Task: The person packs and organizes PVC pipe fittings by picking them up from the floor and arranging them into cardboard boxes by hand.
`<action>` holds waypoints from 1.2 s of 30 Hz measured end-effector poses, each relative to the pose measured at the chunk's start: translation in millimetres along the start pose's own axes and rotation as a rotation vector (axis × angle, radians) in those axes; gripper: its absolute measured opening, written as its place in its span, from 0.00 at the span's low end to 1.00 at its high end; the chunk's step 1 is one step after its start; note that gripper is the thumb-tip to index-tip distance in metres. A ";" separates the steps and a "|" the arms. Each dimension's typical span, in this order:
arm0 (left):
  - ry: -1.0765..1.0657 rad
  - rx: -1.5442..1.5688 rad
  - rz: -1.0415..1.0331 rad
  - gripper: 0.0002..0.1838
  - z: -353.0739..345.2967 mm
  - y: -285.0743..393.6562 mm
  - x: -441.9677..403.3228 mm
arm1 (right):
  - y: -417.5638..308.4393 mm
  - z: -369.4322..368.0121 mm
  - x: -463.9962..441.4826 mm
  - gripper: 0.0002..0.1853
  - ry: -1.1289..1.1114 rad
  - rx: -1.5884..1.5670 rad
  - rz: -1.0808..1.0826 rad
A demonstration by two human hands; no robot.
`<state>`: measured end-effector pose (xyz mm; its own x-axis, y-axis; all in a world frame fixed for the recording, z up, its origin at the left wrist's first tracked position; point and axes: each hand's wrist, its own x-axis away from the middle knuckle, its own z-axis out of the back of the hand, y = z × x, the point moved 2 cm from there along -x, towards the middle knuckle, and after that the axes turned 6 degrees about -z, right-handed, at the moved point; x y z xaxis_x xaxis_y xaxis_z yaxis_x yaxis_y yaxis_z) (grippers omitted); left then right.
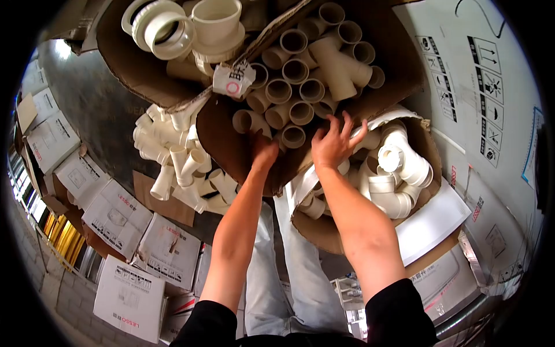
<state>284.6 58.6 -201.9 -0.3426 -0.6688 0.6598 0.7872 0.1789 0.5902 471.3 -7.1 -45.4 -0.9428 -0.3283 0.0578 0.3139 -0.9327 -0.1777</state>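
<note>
My left hand (264,151) reaches into the front of an open cardboard box (222,139), right beside a white plastic pipe fitting (245,122). Its fingers point down and are mostly hidden, so whether it grips anything is unclear. My right hand (335,143) is over the same box's right front edge, fingers spread and holding nothing. Between and beyond the hands, several white fittings stand packed with their round mouths upward. A branched Y-shaped fitting (335,66) lies across the top of them.
To the right, another box holds curved trap fittings (396,194). Large ring-ended fittings (165,32) fill a box at the upper left. Loose branched fittings (179,162) are heaped on the left. Closed white cartons (118,217) line the left side; a tall printed carton (462,75) stands right.
</note>
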 end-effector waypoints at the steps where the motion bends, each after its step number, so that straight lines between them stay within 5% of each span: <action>1: -0.013 -0.110 0.029 0.33 19.5 46.8 8.8 | -0.7 1.5 -0.4 0.19 0.005 -0.001 0.007; 5: 0.101 -0.254 -0.320 0.25 18.1 122.1 2.2 | 2.4 -0.4 -0.8 0.19 0.034 -0.033 0.014; 7: 0.023 0.243 -0.322 0.28 -8.3 141.9 -13.3 | 6.0 -3.1 -0.7 0.19 0.046 -0.060 0.041; 8: 0.026 0.243 -0.337 0.28 -20.6 152.1 -22.8 | 5.5 -3.2 -0.3 0.19 0.072 -0.073 0.049; 10: -0.206 0.335 -0.025 0.33 -54.3 161.7 -41.7 | 8.3 -8.5 0.7 0.16 0.079 -0.078 0.047; 11: -0.209 0.335 -0.036 0.33 -66.1 167.8 -50.6 | 10.1 -11.2 0.4 0.14 0.077 -0.077 0.047; 13: -0.453 0.508 0.191 0.46 -97.2 170.0 -65.5 | 8.9 -9.4 0.3 0.16 0.071 -0.036 0.035; 17: -0.568 0.616 0.097 0.50 -142.7 182.6 -93.1 | 9.8 -14.3 -1.2 0.15 0.120 0.003 0.056; 18: -0.491 0.567 0.224 0.45 -132.0 200.6 -83.0 | 6.3 -10.2 -2.9 0.16 0.127 -0.030 0.053; 25: -0.439 0.308 0.142 0.37 -97.1 199.3 -82.8 | 10.0 -20.0 -0.2 0.12 0.119 -0.075 0.019; 27: 0.018 0.506 -0.168 0.38 -96.9 163.8 -91.3 | 9.9 -18.6 2.3 0.11 0.136 -0.091 0.010; 29: -0.026 0.696 -0.099 0.41 -60.9 189.8 -78.9 | 6.2 -11.7 0.0 0.13 0.100 -0.127 0.005; 31: 0.173 0.370 -0.378 0.42 -29.0 214.9 -74.4 | 6.0 -9.5 0.4 0.15 0.082 -0.131 -0.013; 33: 0.206 0.255 -0.323 0.42 -1.0 263.1 -65.4 | 3.4 -1.0 -2.3 0.16 0.032 -0.137 -0.023; 35: 0.276 0.069 -0.706 0.43 9.8 292.0 -73.1 | 4.9 -3.9 -1.1 0.21 0.055 -0.106 0.001; 36: 0.278 0.068 -0.708 0.43 14.2 303.7 -76.1 | 4.0 -1.0 -1.7 0.22 0.042 -0.101 0.004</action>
<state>542.5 174.1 -66.2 -0.6047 -0.7961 -0.0232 0.3911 -0.3221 0.8621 474.1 -10.1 -47.2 -0.9460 -0.3237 0.0165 0.3068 -0.9109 -0.2759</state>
